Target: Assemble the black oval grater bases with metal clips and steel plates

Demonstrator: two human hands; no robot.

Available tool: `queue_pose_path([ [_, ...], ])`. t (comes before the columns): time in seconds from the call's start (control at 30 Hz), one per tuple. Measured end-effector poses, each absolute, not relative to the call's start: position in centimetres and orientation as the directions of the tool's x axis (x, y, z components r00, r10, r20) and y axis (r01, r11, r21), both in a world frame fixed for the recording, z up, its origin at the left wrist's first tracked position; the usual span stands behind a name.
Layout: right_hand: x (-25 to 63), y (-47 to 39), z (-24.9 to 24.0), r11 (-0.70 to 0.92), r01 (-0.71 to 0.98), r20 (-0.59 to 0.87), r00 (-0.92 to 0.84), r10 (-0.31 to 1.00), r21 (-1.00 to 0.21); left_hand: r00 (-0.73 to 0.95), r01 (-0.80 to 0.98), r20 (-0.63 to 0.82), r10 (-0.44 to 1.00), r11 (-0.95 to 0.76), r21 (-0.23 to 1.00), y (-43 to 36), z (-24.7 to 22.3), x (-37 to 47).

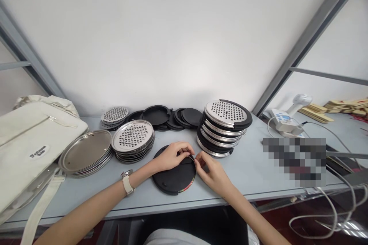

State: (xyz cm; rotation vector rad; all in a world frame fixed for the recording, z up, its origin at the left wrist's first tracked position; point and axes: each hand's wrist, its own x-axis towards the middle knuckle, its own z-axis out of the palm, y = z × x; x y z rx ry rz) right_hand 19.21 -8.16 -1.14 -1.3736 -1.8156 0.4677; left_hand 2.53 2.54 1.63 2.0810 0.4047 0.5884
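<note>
In the head view, the black disc lies on the surface, partly under the left hand. At the disc's far right edge, that hand's bent fingers nearly meet the right hand; whether either clamps the rim, I cannot tell.

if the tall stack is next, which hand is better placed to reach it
Probably the right hand: it is at the right edge of the black disc, on the side nearer the tall stack. The left hand lies over the disc, farther from the stack.
</note>
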Motion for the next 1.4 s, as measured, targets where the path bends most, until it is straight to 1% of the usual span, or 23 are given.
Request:
queue_pose_path([
  [0.27,19.22,-8.28,-1.17,0.335,0.637,0.347,-0.111,0.931,-0.695,0.819,0.103,0.256,0.514,-0.569,0.816,2.60,1.64,2.48],
  [0.6,19.13,-8.43,-0.96,0.369,0.615,0.355,-0.151,0.923,-0.697,0.820,0.120,0.253,0.513,-0.586,0.802,2.62,1.67,2.41],
  [0.87,19.20,-8.27,-1.23,0.342,0.619,0.333,-0.135,0.933,-0.707,0.821,0.050,0.302,0.485,-0.587,0.808,2.78,1.43,2.45],
  [1.2,19.03,-8.30,-0.84,0.309,0.635,0.324,-0.098,0.941,-0.708,0.798,0.067,0.315,0.513,-0.596,0.800,2.86,1.22,2.42],
  [1.4,18.98,-8.53,-0.39,0.310,0.646,0.320,-0.107,0.941,-0.698,0.776,0.098,0.278,0.565,-0.545,0.833,2.63,1.51,2.55],
])
